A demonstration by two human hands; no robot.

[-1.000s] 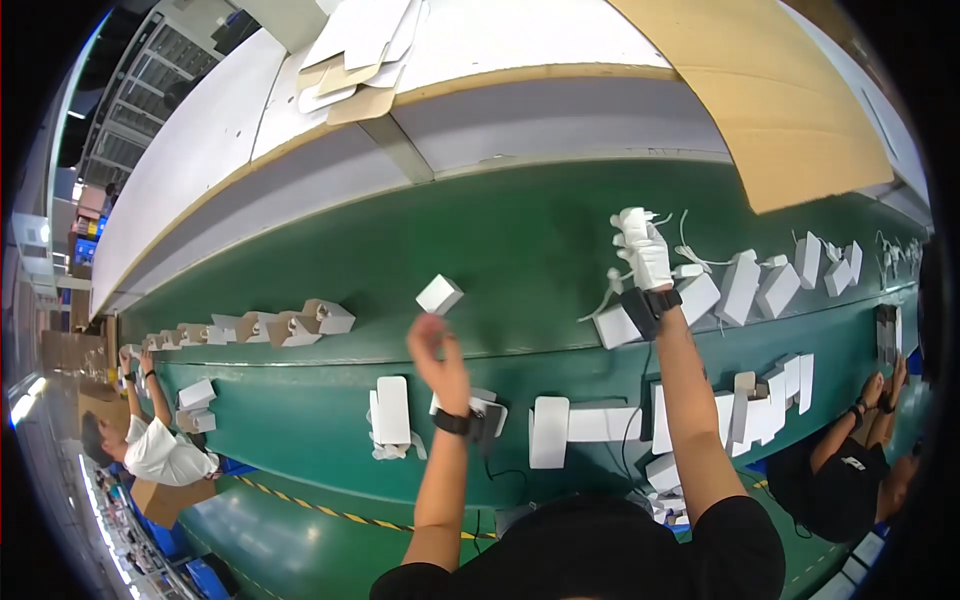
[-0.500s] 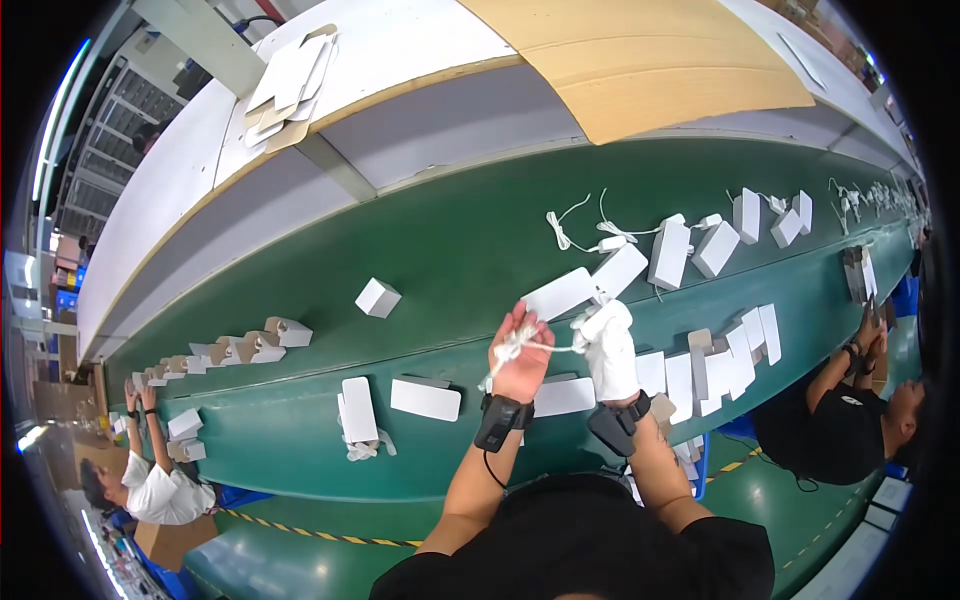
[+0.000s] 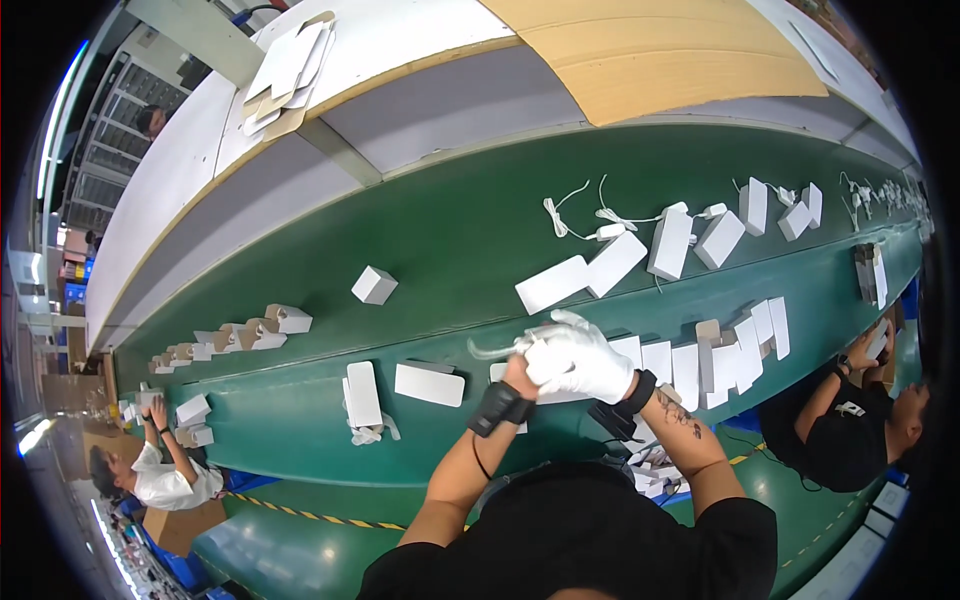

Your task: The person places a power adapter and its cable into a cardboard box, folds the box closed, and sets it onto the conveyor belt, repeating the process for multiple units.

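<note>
Above the near part of the green belt my two hands are pressed together. My bare left hand (image 3: 519, 377) is closed, partly covered by the other hand. A white cable (image 3: 488, 350) sticks out to its left, smeared by motion. My right hand (image 3: 580, 360), in a white glove, is curled over the left one and closed on the same cable bundle; what lies inside the fingers is hidden. Just beyond the hands a white box (image 3: 552, 285) lies on the belt. To their left is another white box (image 3: 430, 383) with its flap out.
White boxes (image 3: 670, 243) with white plug adapters and cables stand in a row at the far right. Open boxes (image 3: 690, 370) line the near right side. A lone box (image 3: 375, 285) stands left of centre. Cardboard (image 3: 660, 60) covers the shelf. Co-workers sit at both ends.
My left hand was palm up with the cable across it; now it is closed. My gloved right hand has moved left onto it, and the stretched cable is gathered between them.
</note>
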